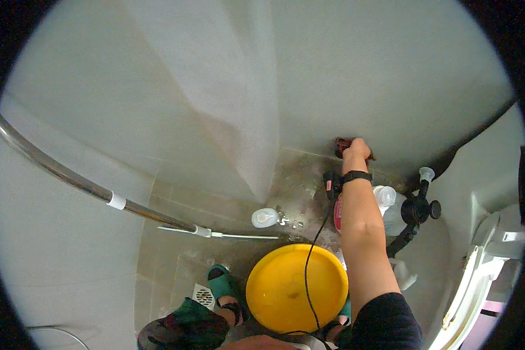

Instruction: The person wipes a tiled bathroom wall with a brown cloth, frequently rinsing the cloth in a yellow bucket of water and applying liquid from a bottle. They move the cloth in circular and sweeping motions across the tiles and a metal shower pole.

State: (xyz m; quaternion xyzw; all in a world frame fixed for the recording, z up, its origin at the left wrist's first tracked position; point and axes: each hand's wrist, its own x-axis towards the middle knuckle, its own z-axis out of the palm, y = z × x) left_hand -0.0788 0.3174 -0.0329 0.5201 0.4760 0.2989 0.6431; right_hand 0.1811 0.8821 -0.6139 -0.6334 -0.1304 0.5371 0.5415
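My right arm stretches out over the tiled floor to the foot of the grey wall. There my right hand is closed on a dark red crumpled cloth, pressed low where wall and floor meet. A black band circles that wrist. Just left of the wrist is a black spray nozzle, above a pink bottle partly hidden by my forearm. A bottle with a white cap stands right of the arm. My left hand does not show; a bit of bare skin shows at the lower edge.
A yellow basin stands between my feet, with a black cable across it. A white bottle lies on the wet floor. A metal pole with a white fitting slants in from the left. A white toilet is at right; a drain is at left.
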